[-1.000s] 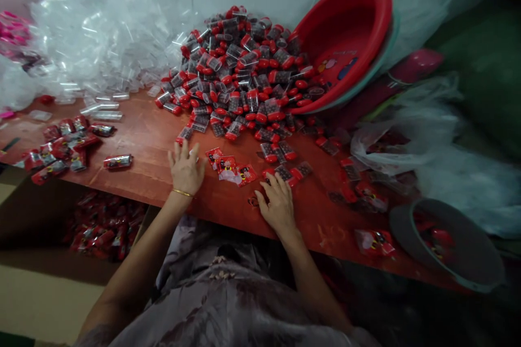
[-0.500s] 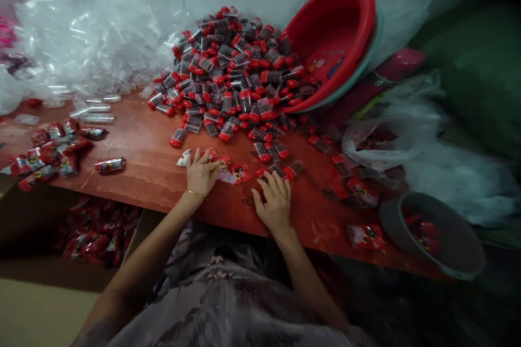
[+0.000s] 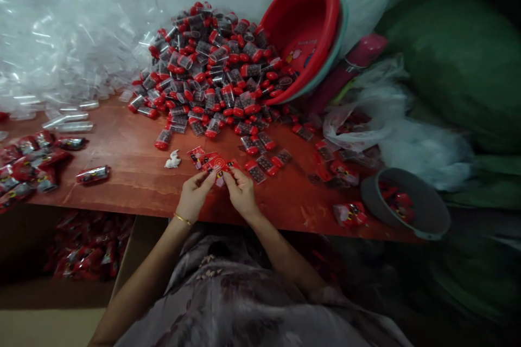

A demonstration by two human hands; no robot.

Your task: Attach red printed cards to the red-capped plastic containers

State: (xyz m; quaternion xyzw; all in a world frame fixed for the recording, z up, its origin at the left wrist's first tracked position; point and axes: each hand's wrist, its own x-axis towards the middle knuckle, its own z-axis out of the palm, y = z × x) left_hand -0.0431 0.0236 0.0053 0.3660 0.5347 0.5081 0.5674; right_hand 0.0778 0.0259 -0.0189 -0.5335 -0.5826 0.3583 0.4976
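Close together at the table's front edge, my left hand [image 3: 194,195] and my right hand [image 3: 243,193] pinch a small red printed wrapper [image 3: 220,178] between thumbs and fingers. More red printed wrappers [image 3: 197,156] lie flat just beyond the fingertips. To the left of them is a crumpled white scrap [image 3: 172,160]. Several clear tubes with red caps and dark contents [image 3: 260,167] lie beside my right hand. Behind them rises a large heap of the same tubes [image 3: 211,76].
A red basin [image 3: 301,21] leans on its side by the heap. Clear empty tubes [image 3: 73,49] are piled at left, with wrapped red packs [image 3: 32,160] before them. An open carton [image 3: 126,249] of packs stands below. A grey bowl [image 3: 427,211] sits at the table's right edge.
My hands have come together, the right moving left off the table, and now both grip a wrapper. My left hand has left the white scrap. The view has shifted to the right.
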